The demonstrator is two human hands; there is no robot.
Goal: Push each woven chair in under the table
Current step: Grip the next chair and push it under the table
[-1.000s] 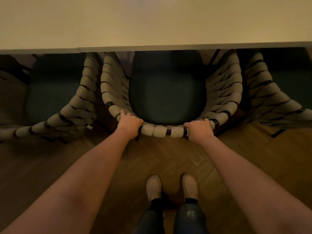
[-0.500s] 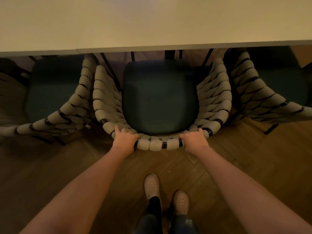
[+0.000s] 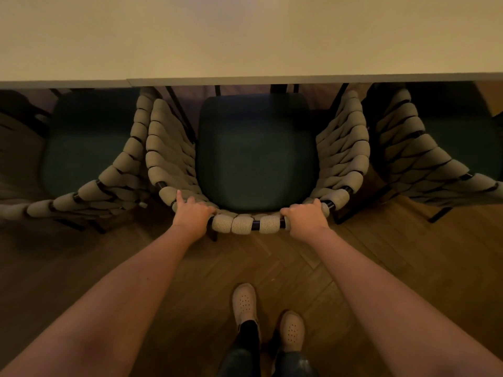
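You are pushing in the middle woven chair (image 3: 255,159), left hand (image 3: 192,213) and right hand (image 3: 306,217) with fingers (image 3: 179,195) curling over its back rail; its seat is sitting outside the desk (image 3: 245,36) edge. Next: push straight forward.

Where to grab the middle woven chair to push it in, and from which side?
Grip the back rail of the middle woven chair, from behind, the side away from the table. It is a rounded, cord-wrapped bar at the chair's near edge, and the seat opens toward the table. Left hand and right hand hold it either side of centre, which should keep the push straight.
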